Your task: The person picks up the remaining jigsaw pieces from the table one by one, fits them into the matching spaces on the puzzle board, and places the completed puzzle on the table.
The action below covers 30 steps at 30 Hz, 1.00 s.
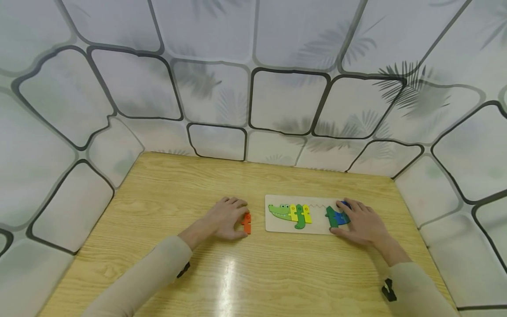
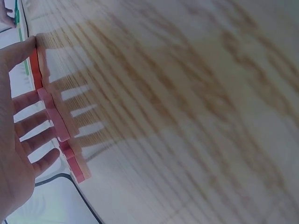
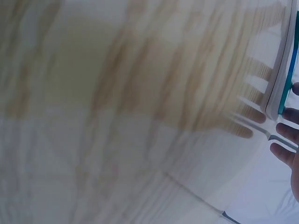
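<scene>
My left hand [image 1: 228,219] rests beside an orange-red puzzle piece [image 1: 247,224] on the table. In the left wrist view the fingers are spread and fairly straight along the piece's edge, with the thumb tip at one end. My right hand [image 1: 363,222] lies spread over the right end of a pale wooden puzzle board [image 1: 318,228]. Its fingers partly cover the blue and dark green pieces [image 1: 333,218] there, and the thumb is at the board's lower edge. Towards the board's left end lie a crocodile head [image 1: 280,212] and yellow and green body pieces [image 1: 299,215].
The wood-grain table [image 1: 253,273] runs back to a pale wall covering [image 1: 289,101] with dark stone outlines and leaf prints. That covering also encloses the left and right sides. A bare stretch of board with a zigzag line separates the two groups of pieces.
</scene>
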### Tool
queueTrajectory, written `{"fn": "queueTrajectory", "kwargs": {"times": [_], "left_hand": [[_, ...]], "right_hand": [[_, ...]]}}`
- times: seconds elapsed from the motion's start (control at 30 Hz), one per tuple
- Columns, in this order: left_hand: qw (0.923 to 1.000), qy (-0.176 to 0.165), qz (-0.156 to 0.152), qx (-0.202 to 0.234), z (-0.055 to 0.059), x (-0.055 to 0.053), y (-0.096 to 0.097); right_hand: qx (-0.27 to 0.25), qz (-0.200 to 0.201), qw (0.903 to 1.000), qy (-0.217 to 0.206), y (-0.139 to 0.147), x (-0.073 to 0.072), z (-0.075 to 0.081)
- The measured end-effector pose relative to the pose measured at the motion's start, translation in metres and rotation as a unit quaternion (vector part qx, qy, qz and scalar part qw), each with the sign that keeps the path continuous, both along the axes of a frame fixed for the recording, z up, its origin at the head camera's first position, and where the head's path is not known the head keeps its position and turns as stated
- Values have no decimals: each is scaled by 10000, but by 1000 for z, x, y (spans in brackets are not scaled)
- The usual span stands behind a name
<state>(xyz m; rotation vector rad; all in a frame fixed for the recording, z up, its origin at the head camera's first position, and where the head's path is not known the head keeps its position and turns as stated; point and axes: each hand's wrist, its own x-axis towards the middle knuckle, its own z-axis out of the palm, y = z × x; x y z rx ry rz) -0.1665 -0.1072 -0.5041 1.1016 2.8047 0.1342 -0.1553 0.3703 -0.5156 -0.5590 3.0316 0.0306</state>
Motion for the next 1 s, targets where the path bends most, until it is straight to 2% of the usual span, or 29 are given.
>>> {"fn": "queueTrajectory", "kwargs": {"times": [0.33,1.0], "left_hand": [[10000,25,-7,-3,1,1,0],[10000,-77,10,-46,4,0,1]], "right_hand": [[39,-2,10000,-3,7,3,3],[116,-215,9997,35,28,7,-2]]}}
